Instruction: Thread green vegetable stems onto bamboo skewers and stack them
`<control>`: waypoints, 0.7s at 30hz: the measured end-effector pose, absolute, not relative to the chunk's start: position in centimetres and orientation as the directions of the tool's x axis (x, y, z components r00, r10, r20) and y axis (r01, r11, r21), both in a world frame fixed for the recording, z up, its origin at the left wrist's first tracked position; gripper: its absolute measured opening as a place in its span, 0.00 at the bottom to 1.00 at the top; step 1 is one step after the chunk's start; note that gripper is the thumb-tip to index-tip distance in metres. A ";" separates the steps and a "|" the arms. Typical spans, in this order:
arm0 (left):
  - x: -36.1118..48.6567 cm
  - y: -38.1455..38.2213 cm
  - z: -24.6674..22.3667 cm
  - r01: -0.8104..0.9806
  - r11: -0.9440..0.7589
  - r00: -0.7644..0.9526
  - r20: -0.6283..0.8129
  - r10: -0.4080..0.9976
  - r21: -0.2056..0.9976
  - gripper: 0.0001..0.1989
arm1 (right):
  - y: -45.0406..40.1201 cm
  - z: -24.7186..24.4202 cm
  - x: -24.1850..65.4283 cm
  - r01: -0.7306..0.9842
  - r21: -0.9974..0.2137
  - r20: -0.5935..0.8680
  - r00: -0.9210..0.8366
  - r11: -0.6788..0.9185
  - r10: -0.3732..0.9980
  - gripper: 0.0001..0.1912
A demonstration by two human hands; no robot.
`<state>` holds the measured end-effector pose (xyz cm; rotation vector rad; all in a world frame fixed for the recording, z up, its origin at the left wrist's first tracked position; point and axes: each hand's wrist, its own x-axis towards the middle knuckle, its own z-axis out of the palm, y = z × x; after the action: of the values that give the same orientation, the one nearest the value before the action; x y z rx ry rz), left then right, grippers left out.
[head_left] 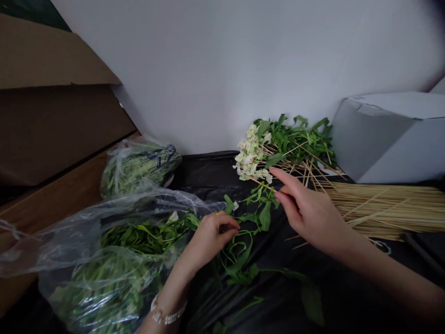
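Note:
My left hand is closed in a pinch over loose leafy greens, with thin stems at its fingertips. What lies inside the pinch is partly hidden. My right hand has its index finger stretched forward, while a thin bamboo skewer runs to its thumb. Just beyond that hand lies a pile of skewered vegetables: pale cabbage pieces at the left and green leaves behind. Between the two hands, more leaves hang near the skewer.
An open plastic bag of greens lies at left, with a second bag behind. Many bare skewers are stacked at right below a white box. Black plastic sheeting covers the surface; a cardboard box stands far left.

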<state>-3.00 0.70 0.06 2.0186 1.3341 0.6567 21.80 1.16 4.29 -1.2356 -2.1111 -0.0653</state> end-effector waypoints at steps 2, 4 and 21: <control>-3.0 0.8 -0.3 0.707 -0.383 0.422 0.080 0.903 0.595 0.06 | 1.1 4.3 21.8 0.787 -0.287 0.556 -0.327 0.546 0.764 0.24; -3.1 0.8 -0.7 0.773 -0.392 0.425 0.052 0.904 0.499 0.05 | 1.1 4.4 21.7 0.787 -0.290 0.551 -0.328 0.544 0.767 0.24; -2.4 0.5 -0.2 0.760 -0.382 0.347 0.167 0.923 0.527 0.13 | 1.3 4.2 21.8 0.785 -0.293 0.551 -0.327 0.545 0.767 0.23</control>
<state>-2.39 0.50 -0.15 2.2591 1.4832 0.6326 21.75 1.31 4.18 -1.2462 -2.1295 -0.0352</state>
